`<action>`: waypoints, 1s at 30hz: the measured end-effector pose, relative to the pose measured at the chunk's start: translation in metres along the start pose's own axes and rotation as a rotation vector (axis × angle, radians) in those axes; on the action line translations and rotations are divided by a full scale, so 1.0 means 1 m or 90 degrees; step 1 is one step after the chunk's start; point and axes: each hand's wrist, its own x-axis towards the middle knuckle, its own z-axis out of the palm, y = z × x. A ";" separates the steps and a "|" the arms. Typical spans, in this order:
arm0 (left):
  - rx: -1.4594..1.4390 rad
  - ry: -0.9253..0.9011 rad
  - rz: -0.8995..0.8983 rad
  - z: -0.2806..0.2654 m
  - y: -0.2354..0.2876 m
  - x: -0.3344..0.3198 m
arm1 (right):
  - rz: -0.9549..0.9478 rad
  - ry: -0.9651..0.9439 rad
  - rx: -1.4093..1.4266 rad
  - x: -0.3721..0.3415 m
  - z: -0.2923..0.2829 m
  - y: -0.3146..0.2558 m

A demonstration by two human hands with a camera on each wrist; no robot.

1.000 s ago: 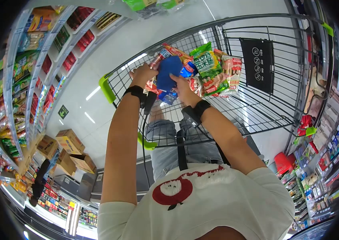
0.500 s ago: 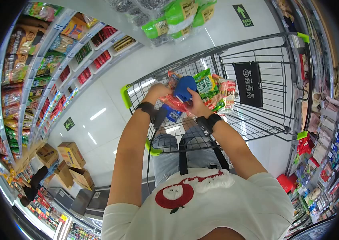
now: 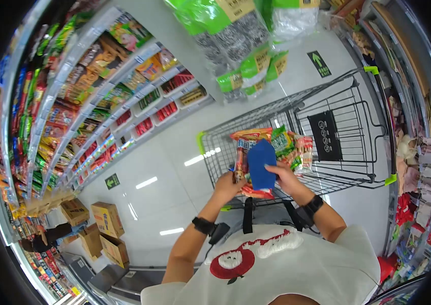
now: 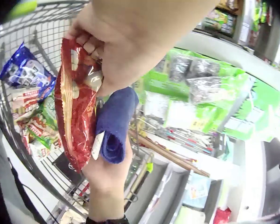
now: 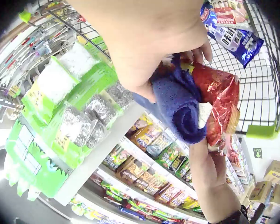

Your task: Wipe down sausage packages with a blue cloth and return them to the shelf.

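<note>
A blue rolled cloth [image 3: 262, 162] with a small white tag is in my right hand [image 3: 285, 178], whose thumb lies on top of it. My left hand [image 3: 227, 188] grips one end of a shiny red snack packet [image 4: 77, 107]. In the right wrist view the red packet [image 5: 219, 93] lies right against the cloth roll [image 5: 179, 105], and the right fingers reach round behind both. Both hands are close together over the near side of a wire shopping cart [image 3: 200, 142]. Under the cloth, other packets are partly hidden.
Several snack packets lie in the cart, among them a green one [image 3: 280, 141] and a blue one [image 4: 28, 70]. Stocked shelves [image 3: 98, 109] line the left. Green-and-white bags of scouring pads [image 3: 236, 40] hang ahead. Cardboard boxes [image 3: 106, 219] stand on the floor behind left.
The head view has swung, bringing more of the left shelves and hanging bags into sight. The left hand has come up from among the packets with the red packet, beside the blue cloth.
</note>
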 end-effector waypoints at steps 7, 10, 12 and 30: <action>0.136 0.266 0.252 -0.090 0.048 -0.107 | -0.098 -0.204 0.242 -0.047 0.089 0.027; 0.173 0.370 0.386 -0.127 0.073 -0.173 | -0.171 -0.296 0.239 -0.069 0.124 0.034; 0.144 0.328 0.429 -0.155 0.082 -0.223 | -0.210 -0.338 0.241 -0.089 0.141 0.036; -0.468 -0.029 1.176 -0.206 0.106 -0.507 | -0.646 -0.130 0.040 -0.237 0.235 0.049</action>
